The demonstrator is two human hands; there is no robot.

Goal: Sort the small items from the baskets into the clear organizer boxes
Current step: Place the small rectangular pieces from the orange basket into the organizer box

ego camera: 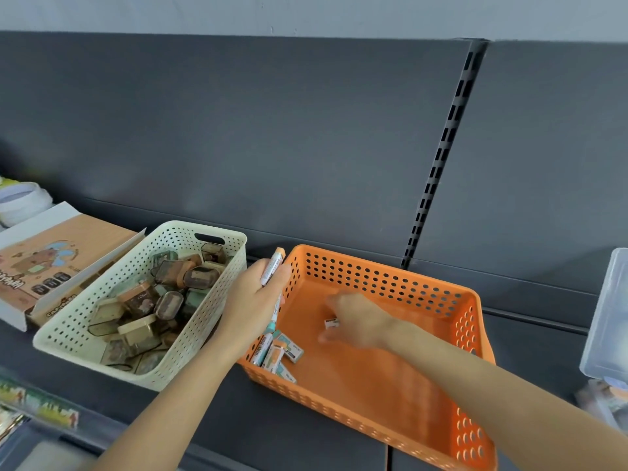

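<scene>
Orange basket (373,277) sits mid-shelf (306,419), with a cream basket (200,321) of small brown and green cases (163,300) just beside its left wall. The left hand (251,300) is curled round a bunch of pens (273,266) at the orange basket's left rim. The right hand (356,321), blurred, is inside that basket, pinching a small white eraser (332,323) above the floor. More packs (278,355) lie in its near-left corner. A clear box (608,317) stands at the shelf's right edge.
</scene>
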